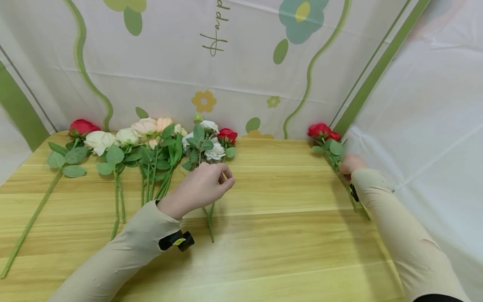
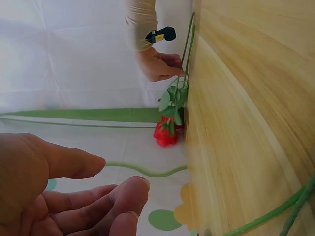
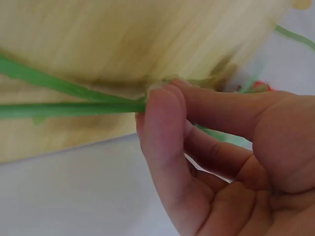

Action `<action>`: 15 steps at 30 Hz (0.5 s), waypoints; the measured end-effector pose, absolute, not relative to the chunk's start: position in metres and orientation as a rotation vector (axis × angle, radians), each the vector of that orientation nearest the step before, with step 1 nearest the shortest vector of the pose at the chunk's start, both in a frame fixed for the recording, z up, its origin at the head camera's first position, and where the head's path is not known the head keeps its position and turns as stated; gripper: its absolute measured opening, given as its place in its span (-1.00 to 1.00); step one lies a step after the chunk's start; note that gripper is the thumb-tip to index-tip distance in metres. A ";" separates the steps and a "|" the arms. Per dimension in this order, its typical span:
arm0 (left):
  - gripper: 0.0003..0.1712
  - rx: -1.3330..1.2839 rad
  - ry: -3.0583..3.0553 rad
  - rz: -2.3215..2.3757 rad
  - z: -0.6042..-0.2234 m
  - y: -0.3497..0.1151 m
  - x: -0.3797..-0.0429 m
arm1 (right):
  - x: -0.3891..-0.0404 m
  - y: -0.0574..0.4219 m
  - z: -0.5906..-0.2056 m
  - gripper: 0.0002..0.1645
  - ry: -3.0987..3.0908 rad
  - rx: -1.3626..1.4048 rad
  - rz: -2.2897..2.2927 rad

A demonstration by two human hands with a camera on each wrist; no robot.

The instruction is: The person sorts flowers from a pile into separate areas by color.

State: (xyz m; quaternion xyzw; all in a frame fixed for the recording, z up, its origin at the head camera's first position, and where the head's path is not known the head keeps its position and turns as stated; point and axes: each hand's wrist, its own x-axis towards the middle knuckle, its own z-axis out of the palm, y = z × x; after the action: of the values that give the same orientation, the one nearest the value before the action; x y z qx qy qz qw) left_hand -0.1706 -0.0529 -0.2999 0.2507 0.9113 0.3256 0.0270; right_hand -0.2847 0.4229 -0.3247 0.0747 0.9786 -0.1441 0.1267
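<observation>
Between thumb and fingers, my right hand (image 1: 351, 164) pinches the green stems (image 3: 74, 108) of the red roses (image 1: 323, 131) at the table's right edge. Their red blooms point to the back, and the stem ends reach toward the front. My left hand (image 1: 200, 186) hovers over the white flowers (image 1: 214, 151) mid-table, partly covering their stems. In the left wrist view its thumb (image 2: 74, 162) and fingers are loosely bent and apart, with nothing between them. Another red rose (image 1: 227, 135) lies just behind the white flowers.
Along the back left of the wooden table (image 1: 271, 251) lie cream roses (image 1: 99, 141), peach roses (image 1: 145, 126) and a long-stemmed red rose (image 1: 84, 127). A white cloth (image 1: 245, 71) with printed flowers hangs behind the table. More white fabric (image 1: 434, 126) is at the right.
</observation>
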 end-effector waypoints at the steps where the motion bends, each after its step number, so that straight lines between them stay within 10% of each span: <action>1: -0.82 0.770 2.813 1.009 -0.299 -0.053 -0.171 | -0.285 0.423 -0.326 -0.80 2.850 0.216 -0.413; 15: -0.76 0.669 2.788 1.060 -0.285 -0.078 -0.181 | -0.271 0.383 -0.312 -0.68 2.987 0.075 -0.290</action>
State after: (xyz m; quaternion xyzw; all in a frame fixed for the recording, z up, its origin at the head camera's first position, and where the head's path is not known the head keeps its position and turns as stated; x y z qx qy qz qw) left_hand -0.1814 -0.0782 -0.2853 0.2185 0.9113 0.3464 0.0425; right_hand -0.2710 0.3831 -0.3123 0.0250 0.9926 -0.0963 0.0697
